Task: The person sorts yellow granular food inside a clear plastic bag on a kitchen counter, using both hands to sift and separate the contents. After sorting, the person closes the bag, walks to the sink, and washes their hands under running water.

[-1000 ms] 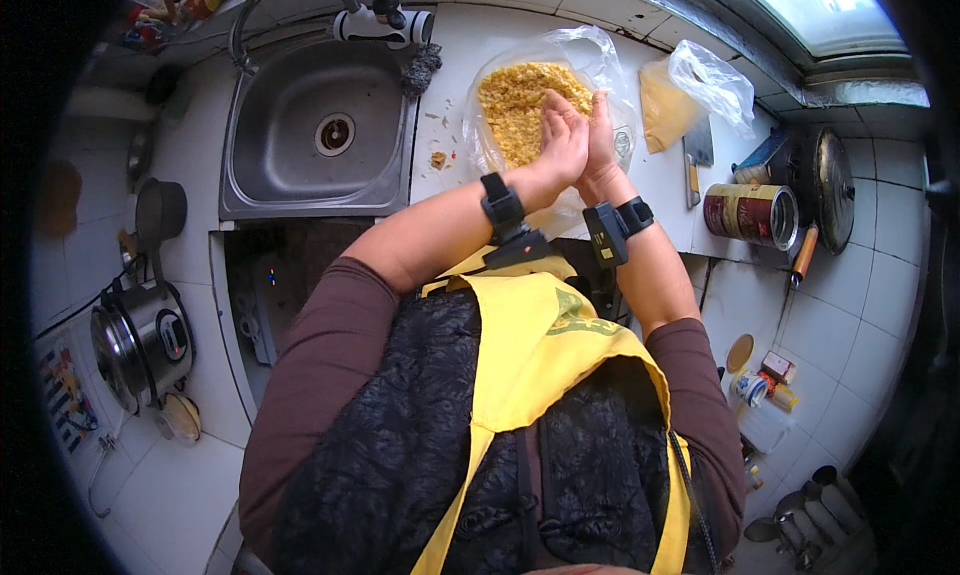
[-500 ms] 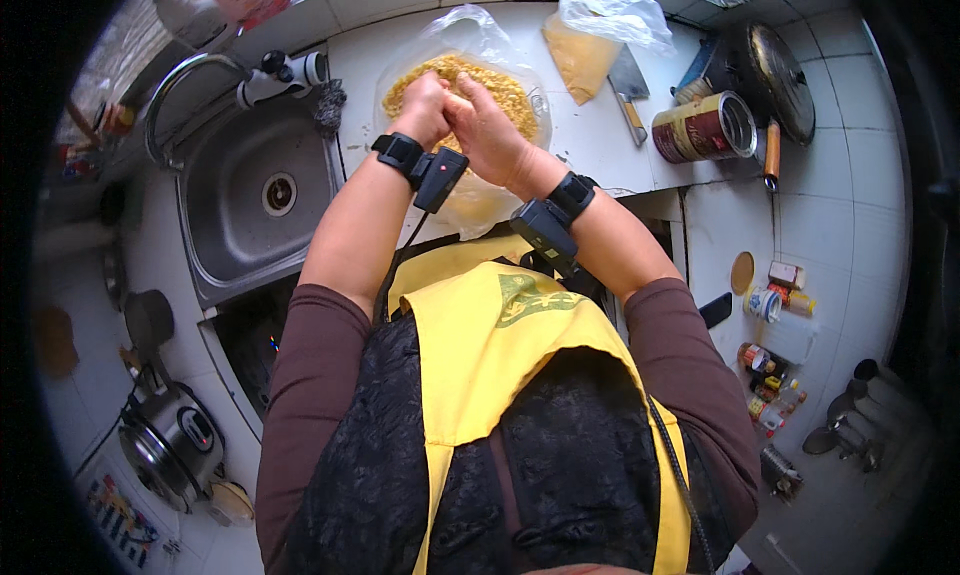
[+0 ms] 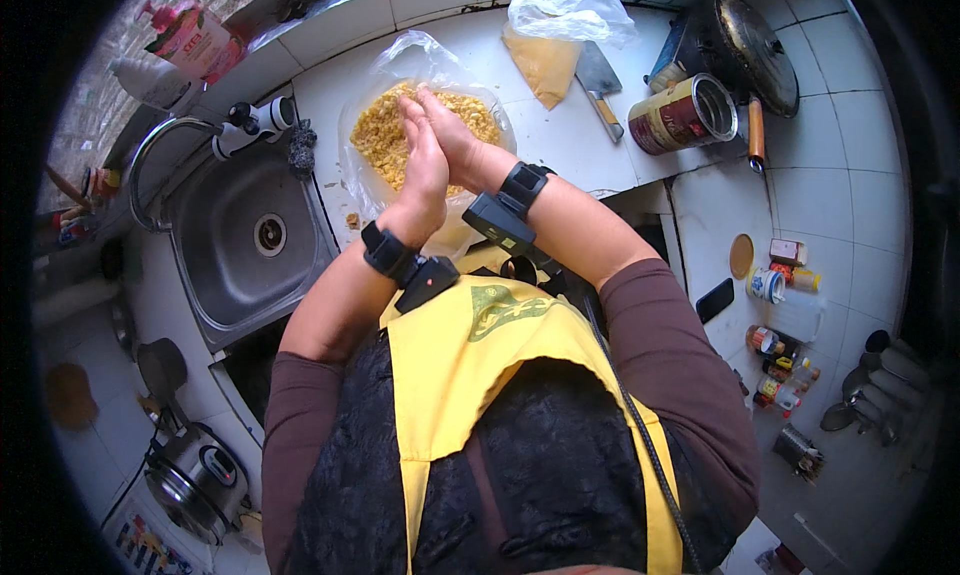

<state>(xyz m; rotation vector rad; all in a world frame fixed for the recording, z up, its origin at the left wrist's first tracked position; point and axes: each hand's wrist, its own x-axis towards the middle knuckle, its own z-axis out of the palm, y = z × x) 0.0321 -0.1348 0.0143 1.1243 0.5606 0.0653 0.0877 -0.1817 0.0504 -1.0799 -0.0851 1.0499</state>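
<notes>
The bare left hand (image 3: 425, 170) and the bare right hand (image 3: 456, 143) are laid palm against palm, their fingers stretched out; whether they press something between them, I cannot tell. They are over the crumbly yellow food mass (image 3: 379, 140), which lies in an open, transparent plastic bag (image 3: 414, 51) on the white worktop (image 3: 560, 155) (the rectangular grey metal sink (image 3: 215, 265) is to the left).

Yellow crumbly mixture (image 3: 378, 140) — loose inside clear bag (image 3: 412, 57).

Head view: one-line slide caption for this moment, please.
Left hand and right hand together over crumbly yellow food in a clear plastic bag, a steel sink to their left.
</notes>
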